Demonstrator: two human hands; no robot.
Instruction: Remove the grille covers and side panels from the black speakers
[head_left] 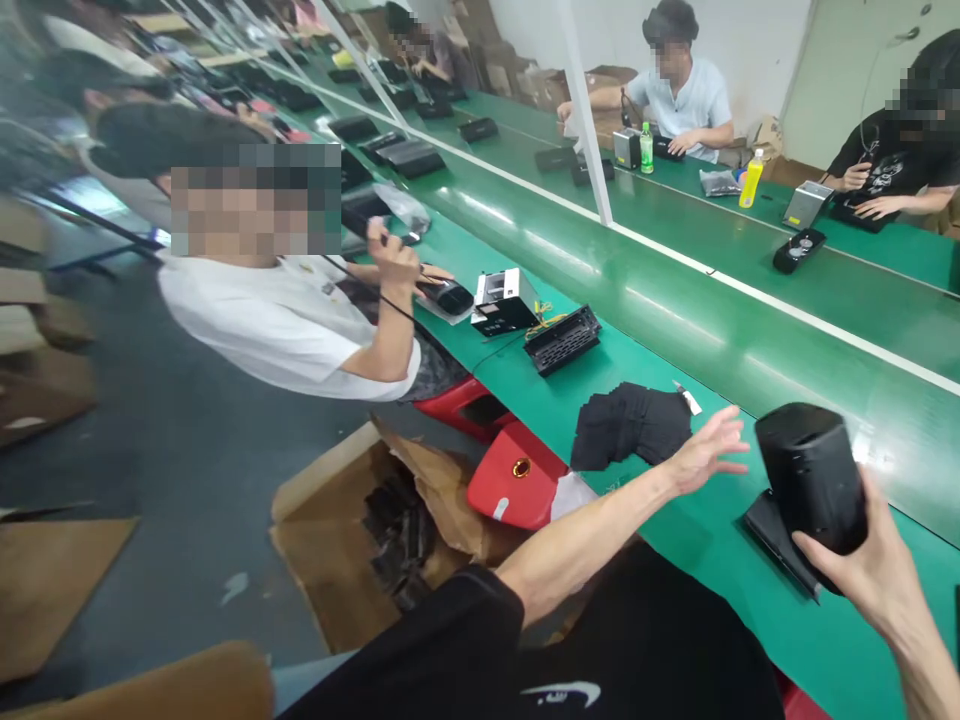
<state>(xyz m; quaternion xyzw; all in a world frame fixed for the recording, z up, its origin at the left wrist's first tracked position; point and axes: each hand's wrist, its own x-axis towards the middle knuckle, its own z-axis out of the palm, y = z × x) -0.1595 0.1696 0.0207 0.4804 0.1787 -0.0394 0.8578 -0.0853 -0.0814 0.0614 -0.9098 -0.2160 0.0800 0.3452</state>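
Observation:
My right hand grips a black speaker-like housing from its lower side and holds it tilted above the green table. Beneath it lies another flat black part, partly hidden by the housing. My left hand is in the air just left of the housing, fingers spread, with nothing in it. Close to that hand, a fanned stack of black sheets rests on the table, with a small white tag-like item at its far corner.
A black slotted part and a metal-cased device lie farther left on the table. Beside me a co-worker handles a black item. An open cardboard box and a red stool stand below the table edge. A white post rises from the line.

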